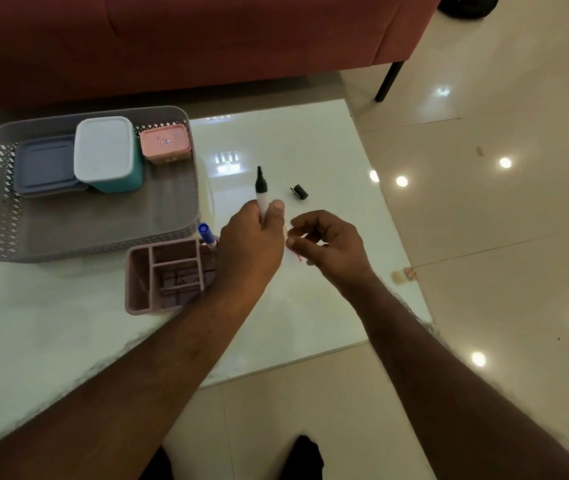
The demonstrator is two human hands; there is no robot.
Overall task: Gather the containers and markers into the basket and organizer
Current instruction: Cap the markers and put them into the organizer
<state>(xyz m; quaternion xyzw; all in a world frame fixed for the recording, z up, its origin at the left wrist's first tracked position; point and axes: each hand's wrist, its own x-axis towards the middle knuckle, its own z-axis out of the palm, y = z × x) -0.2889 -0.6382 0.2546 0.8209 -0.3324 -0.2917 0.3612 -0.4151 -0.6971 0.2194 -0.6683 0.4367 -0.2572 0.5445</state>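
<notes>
An uncapped black-tipped white marker (261,192) is gripped upright in the left hand (252,237). Its small black cap (299,191) lies on the white glossy table (311,150) — just beyond the right hand (328,242), the nearer one, whose fingers are loosely curled; whether anything is pinched cannot be told.

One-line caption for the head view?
Left hand grips an uncapped black marker; its cap lies on the table.

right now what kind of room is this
Probably a home living room: a red sofa stands behind a low white table, on a glossy tiled floor mirroring ceiling lights.
</notes>
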